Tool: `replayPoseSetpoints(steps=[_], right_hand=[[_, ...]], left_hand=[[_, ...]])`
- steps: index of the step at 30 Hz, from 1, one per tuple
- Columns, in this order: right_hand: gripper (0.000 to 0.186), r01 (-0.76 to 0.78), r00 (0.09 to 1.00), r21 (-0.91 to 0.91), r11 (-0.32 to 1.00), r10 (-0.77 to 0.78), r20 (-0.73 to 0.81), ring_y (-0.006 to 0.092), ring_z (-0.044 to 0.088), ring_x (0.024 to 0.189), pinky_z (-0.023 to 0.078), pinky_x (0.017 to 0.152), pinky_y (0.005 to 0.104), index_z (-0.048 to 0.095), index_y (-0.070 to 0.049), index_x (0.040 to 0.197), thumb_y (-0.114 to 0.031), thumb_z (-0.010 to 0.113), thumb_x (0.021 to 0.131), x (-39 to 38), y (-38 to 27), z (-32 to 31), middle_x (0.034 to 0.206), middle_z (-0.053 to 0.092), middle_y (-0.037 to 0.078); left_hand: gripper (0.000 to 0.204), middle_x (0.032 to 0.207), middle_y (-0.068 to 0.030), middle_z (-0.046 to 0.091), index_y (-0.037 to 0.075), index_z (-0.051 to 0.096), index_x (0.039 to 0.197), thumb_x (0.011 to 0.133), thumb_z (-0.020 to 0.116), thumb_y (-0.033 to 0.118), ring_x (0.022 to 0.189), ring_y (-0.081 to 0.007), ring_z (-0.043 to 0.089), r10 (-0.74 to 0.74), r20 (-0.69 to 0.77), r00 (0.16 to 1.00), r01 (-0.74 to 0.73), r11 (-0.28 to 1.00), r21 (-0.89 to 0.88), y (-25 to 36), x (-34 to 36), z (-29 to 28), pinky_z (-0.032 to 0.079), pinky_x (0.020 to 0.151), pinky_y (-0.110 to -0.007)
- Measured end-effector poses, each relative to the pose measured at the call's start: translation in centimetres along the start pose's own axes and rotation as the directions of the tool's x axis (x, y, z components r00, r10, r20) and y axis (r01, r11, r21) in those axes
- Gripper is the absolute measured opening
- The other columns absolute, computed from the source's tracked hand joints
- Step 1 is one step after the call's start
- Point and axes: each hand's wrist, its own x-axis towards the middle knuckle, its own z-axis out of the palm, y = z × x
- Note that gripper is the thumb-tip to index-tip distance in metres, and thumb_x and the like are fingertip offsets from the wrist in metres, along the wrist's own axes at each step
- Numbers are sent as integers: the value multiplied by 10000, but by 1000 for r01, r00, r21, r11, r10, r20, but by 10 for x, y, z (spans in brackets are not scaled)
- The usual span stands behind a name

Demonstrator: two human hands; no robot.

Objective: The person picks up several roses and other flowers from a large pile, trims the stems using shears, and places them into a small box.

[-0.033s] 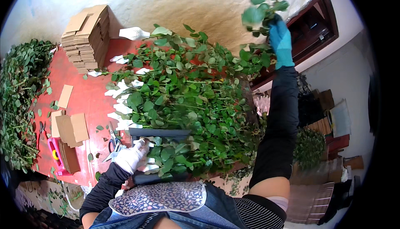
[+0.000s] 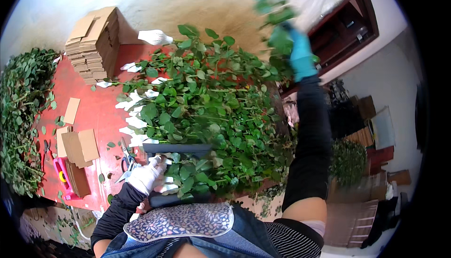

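Note:
High at the right, my right hand (image 2: pixel 302 53) in a teal glove is closed around a leafy rose stem (image 2: pixel 281 41), smeared by motion; its pale flower head reaches the top edge. My left hand (image 2: pixel 145 178), white-gloved, curls over roses with white net sleeves (image 2: pixel 167 188) at a dark, padded holder (image 2: pixel 181 148). Glove and sleeves are hard to separate there. Leafy stems (image 2: pixel 190 173) lie in the holder. Beyond it, many roses (image 2: pixel 206 103) are spread across the red table (image 2: pixel 96 110), net-sleeved heads to the left. Blue-handled scissors (image 2: pixel 126 158) rest beside my left hand.
A tall stack of cardboard pieces (image 2: pixel 96 46) stands at the back left. Loose cardboard (image 2: pixel 77 147), a pink tape dispenser (image 2: pixel 61 175) and red-handled pruners (image 2: pixel 46 152) lie nearer. Heaped leafy stems (image 2: pixel 23 121) line the far left. A dark-framed opening (image 2: pixel 347 30) is at the right.
My right hand has swung left with the rose, across the wall. My left hand stays at the holder. The whole view has shifted slightly.

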Motion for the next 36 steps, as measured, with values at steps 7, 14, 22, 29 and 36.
replayPoseSetpoints(steps=[7,14,22,29,36], right_hand=[[270,83,923,-462,883,106,369,343,641,901,521,749,437,658,-44,1035,-26,631,766,-105,8,122,963,662,168],[380,-234,922,319,919,313,-227,133,609,958,478,870,255,586,-29,1258,37,559,885,-58,82,25,1104,667,66],[350,-66,703,408,911,332,-629,162,617,914,508,795,292,576,-37,1264,12,573,917,-85,63,-67,1105,647,62],[252,-338,721,20,941,273,-637,203,637,944,512,826,352,614,-52,1161,-127,486,957,-180,153,-220,1065,652,95],[361,-379,805,-922,-81,462,-372,226,631,1068,432,1009,431,654,-74,1175,-301,523,927,-287,218,-321,1166,659,110]], left_hand=[[532,1402,-143,451,145,552,1263,780,716,295,834,-304,678,-24,101,995,9,989,148,8,5,-9,552,710,-420],[492,1408,-117,472,120,551,1259,826,699,301,1011,-333,640,68,155,986,-70,997,12,12,13,-25,550,789,-396],[313,919,-103,664,109,653,1132,820,657,99,838,-321,643,154,-73,985,-141,977,160,10,97,-137,534,719,-383],[388,1289,-162,580,97,598,1222,837,650,100,1208,-332,546,-73,-157,985,96,985,145,-69,187,-112,459,1004,-368],[206,982,-186,677,72,696,1006,845,592,149,963,-346,644,-163,-185,969,171,985,33,-119,271,-92,504,839,-416]])
